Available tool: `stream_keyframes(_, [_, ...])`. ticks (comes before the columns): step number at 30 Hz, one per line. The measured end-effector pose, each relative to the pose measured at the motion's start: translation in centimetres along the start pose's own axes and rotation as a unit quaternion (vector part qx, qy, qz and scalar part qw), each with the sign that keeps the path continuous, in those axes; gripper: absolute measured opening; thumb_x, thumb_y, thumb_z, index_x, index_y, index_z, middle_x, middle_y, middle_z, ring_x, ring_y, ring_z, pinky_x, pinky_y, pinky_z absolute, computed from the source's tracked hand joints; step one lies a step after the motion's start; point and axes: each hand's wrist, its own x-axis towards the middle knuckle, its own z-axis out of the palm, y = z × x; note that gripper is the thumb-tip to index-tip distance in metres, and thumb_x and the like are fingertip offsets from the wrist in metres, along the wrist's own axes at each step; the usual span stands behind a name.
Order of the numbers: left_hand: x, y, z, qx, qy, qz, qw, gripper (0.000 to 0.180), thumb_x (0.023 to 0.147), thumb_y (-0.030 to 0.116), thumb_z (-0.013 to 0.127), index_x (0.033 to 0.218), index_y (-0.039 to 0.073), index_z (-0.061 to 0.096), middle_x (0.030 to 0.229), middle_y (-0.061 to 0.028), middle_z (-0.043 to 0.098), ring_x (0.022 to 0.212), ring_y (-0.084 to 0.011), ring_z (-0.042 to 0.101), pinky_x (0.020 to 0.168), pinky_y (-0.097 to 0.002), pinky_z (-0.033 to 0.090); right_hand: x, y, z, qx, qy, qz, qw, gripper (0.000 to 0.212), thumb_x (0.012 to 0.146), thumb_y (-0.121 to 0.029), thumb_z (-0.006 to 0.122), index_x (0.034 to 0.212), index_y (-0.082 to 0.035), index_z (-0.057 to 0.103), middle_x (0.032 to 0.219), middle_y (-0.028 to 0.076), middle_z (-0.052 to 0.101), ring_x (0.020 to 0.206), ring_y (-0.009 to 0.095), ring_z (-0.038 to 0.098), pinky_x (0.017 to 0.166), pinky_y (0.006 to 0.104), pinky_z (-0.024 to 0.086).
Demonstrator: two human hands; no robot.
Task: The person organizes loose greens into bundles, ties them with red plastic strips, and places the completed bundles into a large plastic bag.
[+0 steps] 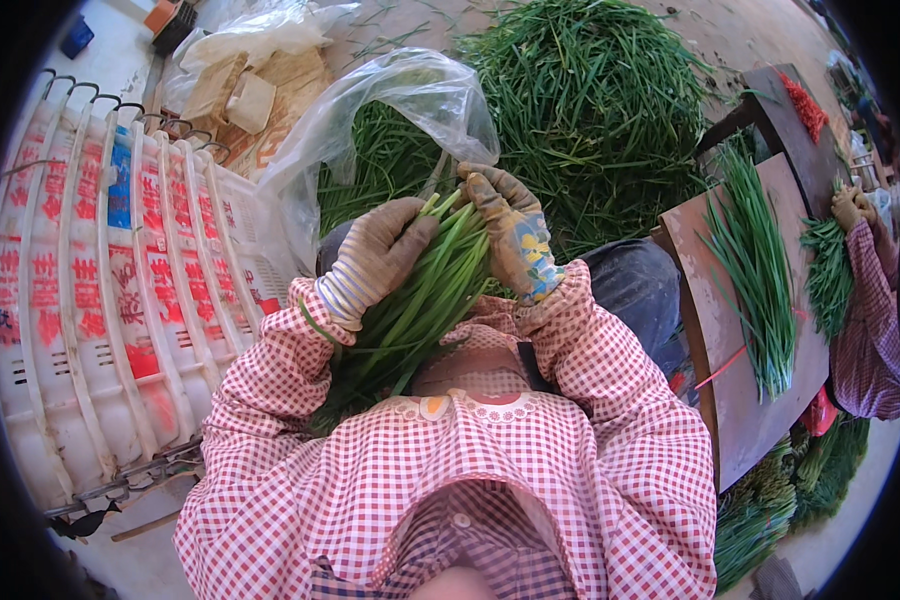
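Observation:
A bunch of garlic chives slants across my chest, its pale cut ends pointing up and away from me. My left hand, in a soiled striped glove, grips the bunch from the left near those ends. On the other side my right hand, in a glove with a flower-patterned cuff, has its fingers bent around the stalk tips; the fingertips partly hide what they pinch. Just beyond my hands, a clear plastic bag stands open with more chives inside.
A large heap of loose chives lies ahead on the floor. To the right, a board bears a laid-out bunch. A co-worker's gloved hands hold another bunch there. A white plastic crate stands at my left.

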Motion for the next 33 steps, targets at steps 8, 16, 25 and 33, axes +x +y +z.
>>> stream_keyframes(8, [2.0, 1.2, 0.8, 0.021, -0.026, 0.033, 0.999, 0.02, 0.1, 0.015, 0.053, 0.105, -0.003, 0.061, 0.084, -0.0062, 0.058, 0.08, -0.0119, 0.051, 0.074, -0.0283, 0.045, -0.5, 0.2, 0.2, -0.027, 0.021, -0.062, 0.998, 0.03, 0.093, -0.022, 0.068, 0.119, -0.006, 0.067, 0.095, 0.001, 0.069, 0.081, 0.007, 0.061, 0.071, 0.0223, 0.051])
stream_keyframes(16, [3.5, -0.6, 0.8, 0.195, -0.109, 0.04, 0.974, 0.02, 0.095, 0.022, 0.056, 0.097, 0.003, 0.063, 0.089, -0.0227, 0.062, 0.085, -0.043, 0.059, 0.074, -0.0428, 0.05, -0.8, -0.1, -0.1, -0.101, -0.034, -0.077, 0.991, 0.027, 0.091, -0.012, 0.069, 0.117, -0.004, 0.067, 0.101, 0.003, 0.069, 0.091, 0.01, 0.061, 0.084, 0.0248, 0.051])
stream_keyframes(25, [2.3, -0.1, 1.4, 0.126, -0.169, -0.174, 0.962, 0.08, 0.069, 0.029, 0.086, 0.133, 0.0, 0.049, 0.115, -0.0087, 0.064, 0.103, -0.0176, 0.061, 0.093, -0.0332, 0.049, 0.6, -0.5, 0.9, -0.242, 0.041, -0.083, 0.966, 0.023, 0.09, -0.014, 0.069, 0.111, -0.002, 0.066, 0.091, 0.003, 0.067, 0.077, 0.008, 0.059, 0.069, 0.0243, 0.05])
stream_keyframes(33, [1.9, -1.5, -0.1, -0.224, -0.257, -0.251, 0.906, 0.066, 0.07, 0.014, 0.078, 0.131, 0.005, 0.053, 0.113, -0.0062, 0.065, 0.101, -0.0202, 0.063, 0.092, -0.0353, 0.05, -0.5, -1.8, -0.1, -0.199, -0.166, -0.106, 0.96, 0.046, 0.08, -0.02, 0.082, 0.119, -0.006, 0.061, 0.1, 0.001, 0.064, 0.092, 0.01, 0.059, 0.084, 0.0272, 0.05])
